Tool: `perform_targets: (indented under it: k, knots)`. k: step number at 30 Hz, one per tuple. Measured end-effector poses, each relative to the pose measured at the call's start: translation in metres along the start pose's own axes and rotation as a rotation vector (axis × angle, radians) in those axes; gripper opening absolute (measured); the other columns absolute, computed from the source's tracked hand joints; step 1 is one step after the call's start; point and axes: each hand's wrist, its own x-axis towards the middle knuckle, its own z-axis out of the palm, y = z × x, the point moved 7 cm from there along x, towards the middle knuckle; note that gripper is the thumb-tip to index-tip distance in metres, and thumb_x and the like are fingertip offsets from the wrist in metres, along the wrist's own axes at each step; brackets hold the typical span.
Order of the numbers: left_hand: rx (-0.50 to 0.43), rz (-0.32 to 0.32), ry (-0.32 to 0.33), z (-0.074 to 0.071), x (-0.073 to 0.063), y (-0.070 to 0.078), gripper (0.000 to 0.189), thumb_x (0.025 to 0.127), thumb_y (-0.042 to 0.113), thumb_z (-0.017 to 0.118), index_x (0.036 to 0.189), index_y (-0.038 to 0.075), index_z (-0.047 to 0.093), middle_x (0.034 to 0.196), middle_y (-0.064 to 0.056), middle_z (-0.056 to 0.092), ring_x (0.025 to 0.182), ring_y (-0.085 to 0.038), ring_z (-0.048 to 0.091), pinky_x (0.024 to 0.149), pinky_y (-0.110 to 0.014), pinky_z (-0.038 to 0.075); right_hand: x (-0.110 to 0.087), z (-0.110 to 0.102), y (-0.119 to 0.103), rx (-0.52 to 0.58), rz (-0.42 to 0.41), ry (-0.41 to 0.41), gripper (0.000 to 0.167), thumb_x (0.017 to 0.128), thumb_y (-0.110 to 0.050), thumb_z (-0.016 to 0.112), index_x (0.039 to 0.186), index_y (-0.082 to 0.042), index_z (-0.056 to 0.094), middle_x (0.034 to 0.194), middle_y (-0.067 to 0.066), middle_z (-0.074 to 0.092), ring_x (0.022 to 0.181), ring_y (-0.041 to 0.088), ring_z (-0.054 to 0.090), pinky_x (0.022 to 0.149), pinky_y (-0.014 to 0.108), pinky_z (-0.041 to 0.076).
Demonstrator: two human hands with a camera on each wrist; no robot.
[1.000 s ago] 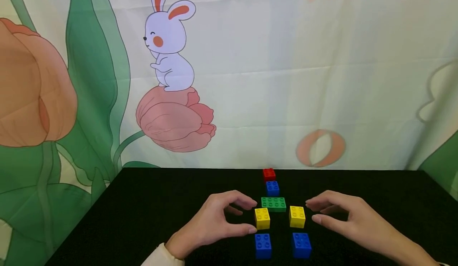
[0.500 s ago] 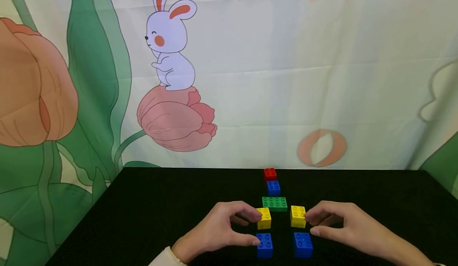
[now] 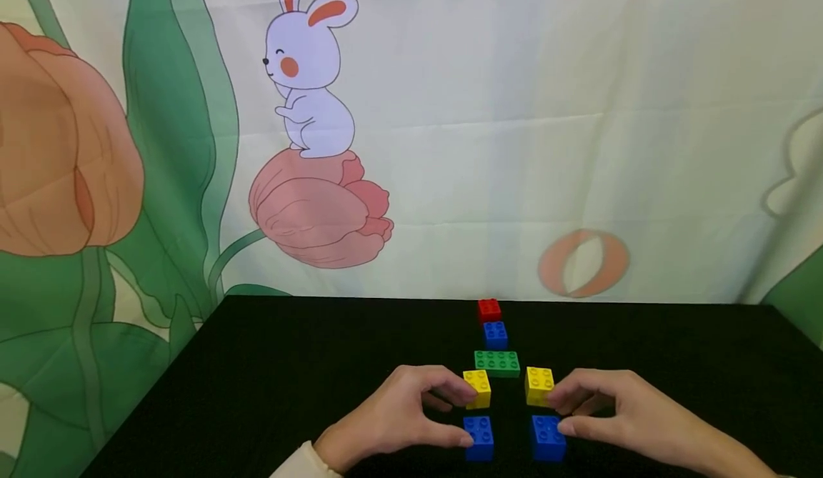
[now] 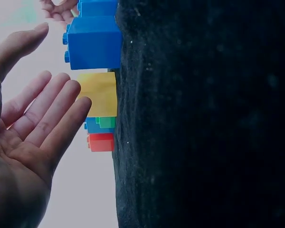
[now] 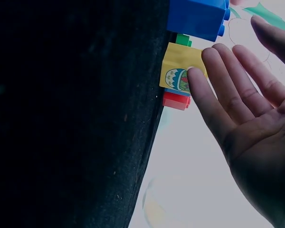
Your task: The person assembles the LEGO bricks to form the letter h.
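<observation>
My left hand (image 3: 418, 410) hovers at the left of the bricks, thumb apart from fingers, nothing held. Its fingertips overlap the left yellow brick (image 3: 476, 389) in the head view, and its thumb tip overlaps the left blue brick (image 3: 479, 441). Opposite it, my right hand (image 3: 614, 406) has its fingertips right at the side of the right yellow brick (image 3: 539, 385). The thumb of that hand lies over the corner of the right blue brick (image 3: 548, 441). Both wrist views show the fingers fairly straight beside the yellow bricks; the right one carries a printed picture (image 5: 178, 80).
Farther back, a long green brick (image 3: 497, 364), a small blue brick (image 3: 495, 334) and a red brick (image 3: 489, 310) stand in a line on the black tabletop (image 3: 321, 349). A printed curtain (image 3: 450, 142) hangs behind the table's far edge.
Both hands have come lower and nearer to the bricks; the left moved right, its fingers now overlapping yellow and thumb overlapping blue. The bricks stay in the same arrangement.
</observation>
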Motion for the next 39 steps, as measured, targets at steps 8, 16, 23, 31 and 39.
perform_targets:
  k: [8,16,23,31,39]
  knots:
    - [0.022,-0.007,-0.008,0.002,0.002,-0.001,0.036,0.089,0.010,0.087,0.123,0.008,0.073,0.123,0.002,0.073,0.113,-0.013,0.069,0.093,-0.025,0.058,0.000,0.003,0.005,0.034,0.021,-0.036,0.028,0.101,-0.021,0.074,0.127,-0.013,0.070,0.126,0.007,0.070,0.104,0.015,0.069,0.086,0.026,0.058]
    - [0.024,-0.033,-0.021,0.005,0.002,-0.003,0.034,0.090,0.011,0.087,0.121,0.009,0.074,0.119,0.005,0.075,0.110,-0.008,0.069,0.093,-0.023,0.057,0.001,0.006,0.010,0.055,0.030,-0.083,0.030,0.101,-0.020,0.074,0.129,-0.012,0.068,0.127,0.005,0.069,0.107,0.016,0.068,0.087,0.025,0.057]
    - [0.007,-0.074,-0.030,0.008,0.002,-0.008,0.030,0.090,0.010,0.086,0.118,0.010,0.075,0.113,0.009,0.075,0.103,-0.007,0.071,0.089,-0.022,0.058,0.001,0.008,0.012,0.041,0.025,-0.096,0.030,0.100,-0.020,0.074,0.129,-0.013,0.068,0.126,0.003,0.070,0.106,0.015,0.068,0.087,0.024,0.057]
    - [-0.026,-0.118,-0.046,0.008,0.001,-0.018,0.026,0.090,0.009,0.085,0.114,0.011,0.076,0.108,0.010,0.075,0.099,-0.010,0.073,0.085,-0.023,0.060,0.001,0.007,0.014,0.021,0.049,-0.094,0.031,0.098,-0.021,0.077,0.128,-0.015,0.069,0.125,0.003,0.070,0.106,0.016,0.069,0.086,0.023,0.057]
    - [-0.041,-0.125,-0.028,0.009,0.000,-0.020,0.023,0.091,0.009,0.085,0.113,0.011,0.077,0.106,0.009,0.076,0.096,-0.011,0.075,0.084,-0.023,0.061,0.002,0.008,0.016,0.006,0.050,-0.100,0.031,0.097,-0.023,0.078,0.127,-0.017,0.070,0.124,0.001,0.070,0.106,0.015,0.069,0.087,0.023,0.056]
